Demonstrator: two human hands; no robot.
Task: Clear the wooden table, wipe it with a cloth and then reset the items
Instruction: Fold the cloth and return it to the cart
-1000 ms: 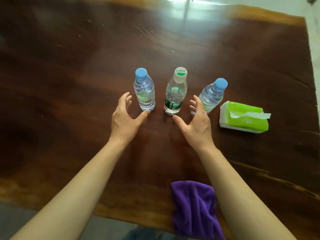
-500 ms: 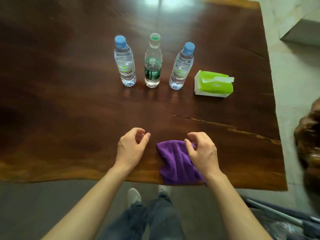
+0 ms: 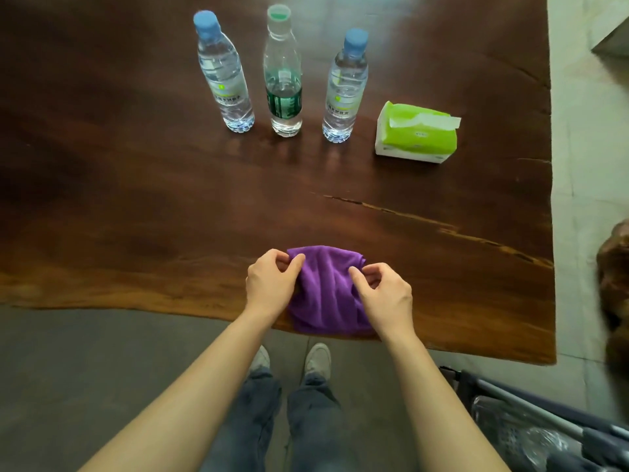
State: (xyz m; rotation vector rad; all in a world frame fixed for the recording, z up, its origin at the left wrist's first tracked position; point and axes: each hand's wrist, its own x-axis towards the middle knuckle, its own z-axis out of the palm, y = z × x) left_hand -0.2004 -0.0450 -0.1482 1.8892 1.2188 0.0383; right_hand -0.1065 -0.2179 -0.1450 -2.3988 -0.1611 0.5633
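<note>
A purple cloth [image 3: 325,291] lies bunched at the near edge of the dark wooden table [image 3: 136,206]. My left hand [image 3: 270,284] pinches its left upper corner, and my right hand [image 3: 383,294] pinches its right side. Farther back stand three upright water bottles in a row: a blue-capped one [image 3: 224,73] on the left, a green-labelled one [image 3: 282,73] in the middle, and another blue-capped one [image 3: 345,86] on the right. To their right lies a green pack of tissues [image 3: 417,134].
The table's near edge runs just below the cloth, with grey floor and my shoes beyond it. The right edge borders pale tiles. A brown object [image 3: 616,284] sits at the far right, and a metal frame with plastic [image 3: 531,424] at the bottom right.
Both hands pulled back from the bottles to the table's near edge. The right reached the cloth first, then the left; now both pinch it. The view stepped back from the table.
</note>
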